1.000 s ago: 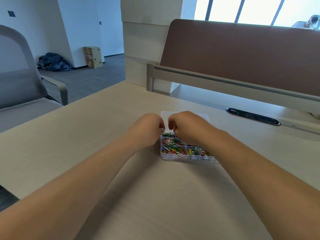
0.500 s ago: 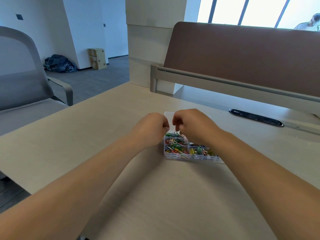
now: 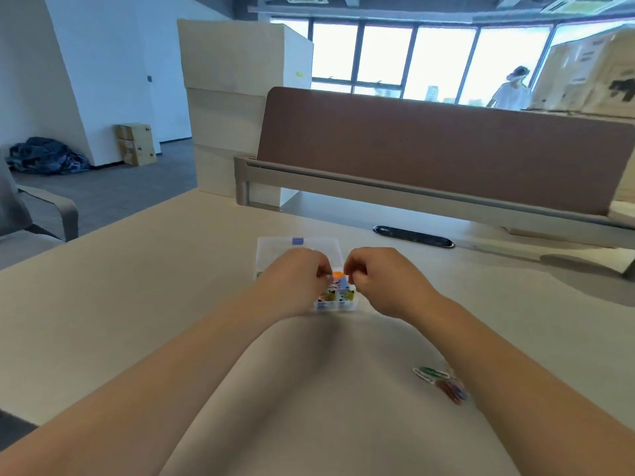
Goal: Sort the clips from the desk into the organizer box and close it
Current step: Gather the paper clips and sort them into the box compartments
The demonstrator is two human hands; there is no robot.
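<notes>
Left hand [image 3: 295, 280] and right hand [image 3: 381, 280] curl over the organizer box [image 3: 336, 304], grip contents indiscernible; light, slippery paper clips [image 3: 441, 384] at 5 o'clock likely need fingertip pinches.

We have one view, worn on the head: it faces forward and down across the desk [image 3: 144, 304], close over the box [image 3: 335, 305], windows [image 3: 385, 53] far beyond.
</notes>
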